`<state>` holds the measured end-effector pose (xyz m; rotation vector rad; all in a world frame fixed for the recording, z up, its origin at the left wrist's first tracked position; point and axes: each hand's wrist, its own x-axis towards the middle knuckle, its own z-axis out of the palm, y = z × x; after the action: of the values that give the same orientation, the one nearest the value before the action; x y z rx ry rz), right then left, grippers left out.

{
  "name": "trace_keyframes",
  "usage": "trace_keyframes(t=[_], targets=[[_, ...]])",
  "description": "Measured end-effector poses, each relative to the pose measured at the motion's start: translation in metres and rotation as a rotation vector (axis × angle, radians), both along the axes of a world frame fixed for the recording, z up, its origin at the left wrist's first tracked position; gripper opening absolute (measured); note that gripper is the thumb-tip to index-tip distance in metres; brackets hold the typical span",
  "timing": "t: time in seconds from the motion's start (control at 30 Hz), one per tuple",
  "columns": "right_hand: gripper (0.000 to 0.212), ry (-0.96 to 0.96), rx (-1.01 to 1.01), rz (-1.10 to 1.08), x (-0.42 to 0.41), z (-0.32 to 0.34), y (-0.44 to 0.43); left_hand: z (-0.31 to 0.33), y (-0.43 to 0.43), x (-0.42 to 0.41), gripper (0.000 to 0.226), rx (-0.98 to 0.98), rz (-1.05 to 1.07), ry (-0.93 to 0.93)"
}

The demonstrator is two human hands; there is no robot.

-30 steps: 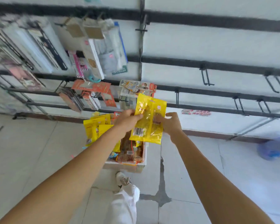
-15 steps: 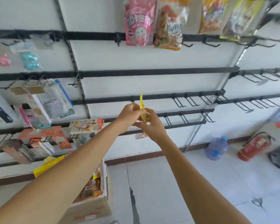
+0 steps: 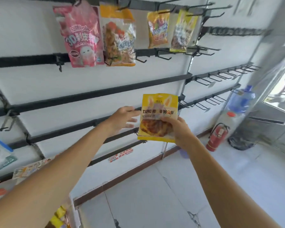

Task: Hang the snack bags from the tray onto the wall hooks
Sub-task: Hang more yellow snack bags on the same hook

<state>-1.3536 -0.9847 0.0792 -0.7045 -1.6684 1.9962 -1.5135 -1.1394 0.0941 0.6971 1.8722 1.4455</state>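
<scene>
Black wall hooks [image 3: 202, 106] stand behind the yellow snack bag [image 3: 159, 112], gripped low by the right hand [image 3: 179, 131], left hand [image 3: 122, 120] open beside it; light, crinkly, likely slippery, so pinch near the top edge.

The yellow snack bag [image 3: 158, 117] carries "TANG MOU MOU" in dark red capitals across its middle, one letter washed out by glare. The small line beneath it is too blurred to read. The pink bag [image 3: 82, 35] shows a large "3D" followed by Chinese characters, possibly 剥皮. The print on the red-and-white stickers [image 3: 122, 155] low on the wall [image 3: 23, 30] is illegible.
</scene>
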Motion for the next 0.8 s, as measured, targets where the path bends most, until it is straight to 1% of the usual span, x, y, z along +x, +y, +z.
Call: trace_keyframes(t=[0.03,0.07,0.17,0.27,0.4,0.5,0.57,0.67,0.73,0.8], targets=[[0.011,0.005,0.011,0.018,0.001,0.003,0.005,0.002,0.012,0.000,0.040,0.047,-0.059,-0.051],[0.011,0.005,0.028,0.035,0.003,0.005,0.010,0.005,0.025,0.003,0.033,0.109,-0.077,-0.050],[0.009,-0.010,0.070,0.013,0.006,0.016,0.032,0.010,0.062,0.009,0.018,0.269,0.055,0.013],[0.013,0.034,0.106,-0.048,0.007,0.039,0.068,0.020,0.093,0.005,0.016,0.339,0.100,0.052],[0.012,0.096,0.188,-0.058,0.005,0.069,0.123,0.032,0.133,0.005,0.028,0.359,0.098,0.121],[0.009,0.135,0.220,-0.059,-0.001,0.081,0.166,0.042,0.166,0.008,0.022,0.374,0.121,0.242],[0.011,0.169,0.260,-0.033,-0.003,0.088,0.193,0.050,0.190,0.012,0.017,0.377,0.140,0.309],[0.014,0.248,0.340,-0.004,-0.001,0.100,0.233,0.069,0.225,0.016,0.015,0.350,0.149,0.389],[0.015,0.297,0.343,0.000,0.003,0.109,0.258,0.084,0.247,0.019,0.013,0.330,0.145,0.411],[0.015,0.345,0.280,0.017,0.002,0.118,0.278,0.099,0.268,0.022,0.016,0.341,0.176,0.396]])
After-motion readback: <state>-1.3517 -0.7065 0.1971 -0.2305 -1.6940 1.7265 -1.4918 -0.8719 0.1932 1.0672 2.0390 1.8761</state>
